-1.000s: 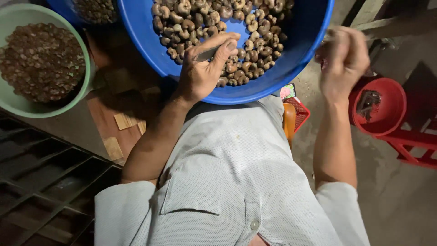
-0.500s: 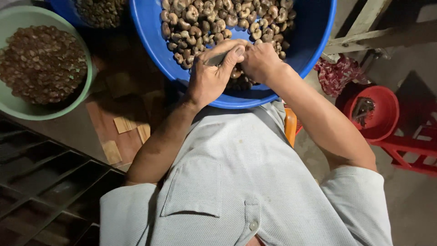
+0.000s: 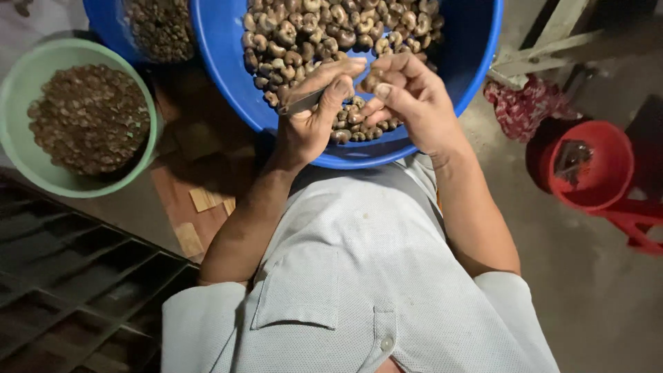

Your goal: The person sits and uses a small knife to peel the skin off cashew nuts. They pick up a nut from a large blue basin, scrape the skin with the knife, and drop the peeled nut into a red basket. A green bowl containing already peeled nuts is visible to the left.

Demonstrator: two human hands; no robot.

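Over blue basin of brown nuts: left hand clenched on small blade; right hand pinching single nut at fingertips, both above heap. Green bowl of dark shells at left; second blue tub behind. Red bucket, red patterned cloth at right, well apart. Nothing blocking hands.

head camera, looking straight down, close

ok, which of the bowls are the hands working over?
The big blue basin of pale nuts, top centre. Both hands sit over its near rim; the green bowl and red bucket lie off to the sides.
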